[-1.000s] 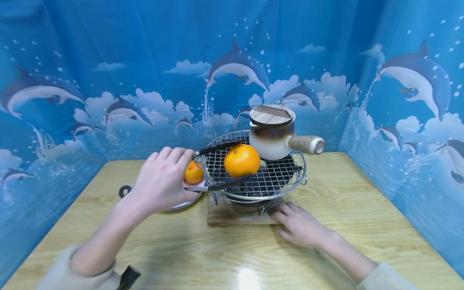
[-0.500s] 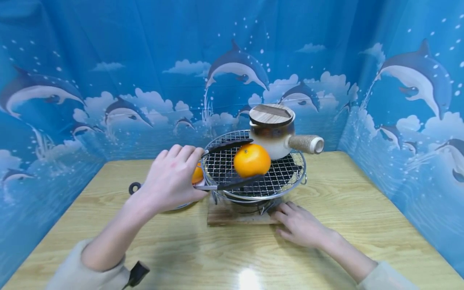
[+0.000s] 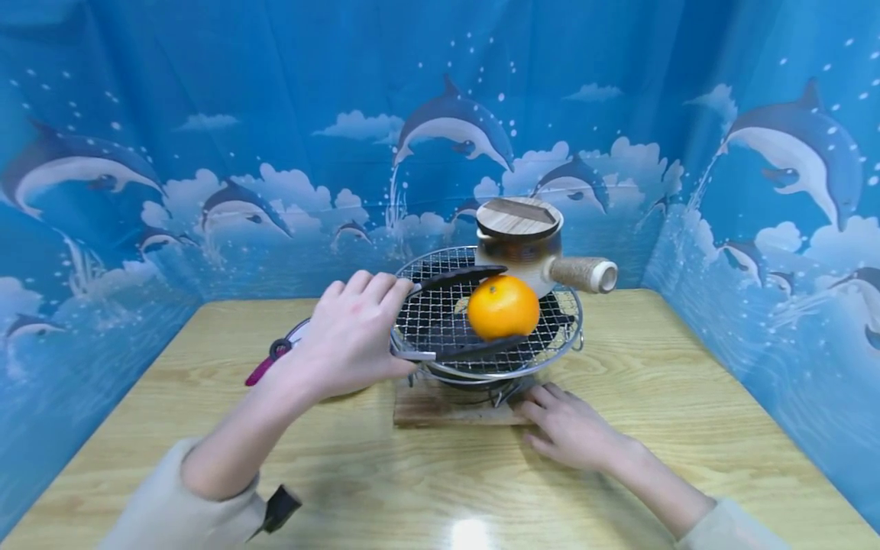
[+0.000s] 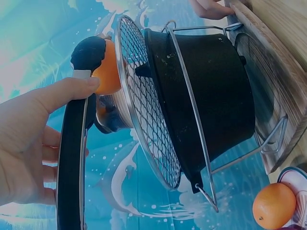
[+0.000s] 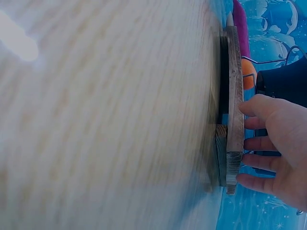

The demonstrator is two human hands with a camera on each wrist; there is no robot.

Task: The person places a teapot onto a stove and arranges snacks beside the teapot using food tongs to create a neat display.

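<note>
My left hand (image 3: 357, 328) grips black-tipped tongs (image 4: 71, 163), whose black arms lie on either side of an orange mandarin (image 3: 503, 307). In the left wrist view the mandarin sits close to the round wire grill (image 4: 148, 120); whether it touches the mesh I cannot tell. Beneath the grill is a black stove (image 4: 206, 86) in a wire stand, on a wooden board (image 3: 440, 412). My right hand (image 3: 571, 428) rests at the board's right front edge, fingers spread and touching it. A lidded pot (image 3: 519, 248) stands on the back right of the grill.
The pot's rope-wrapped handle (image 3: 577, 273) points right beyond the grill. Left of the stove, a plate (image 3: 297, 330) is mostly hidden behind my left hand. A second mandarin (image 4: 274, 206) lies there, beside a magenta handle (image 3: 260, 370). A dolphin-print curtain (image 3: 309, 153) encloses the table.
My left hand has moved right, carrying the mandarin in the tongs across the grill towards the front of the pot. My right hand has stayed at the board.
</note>
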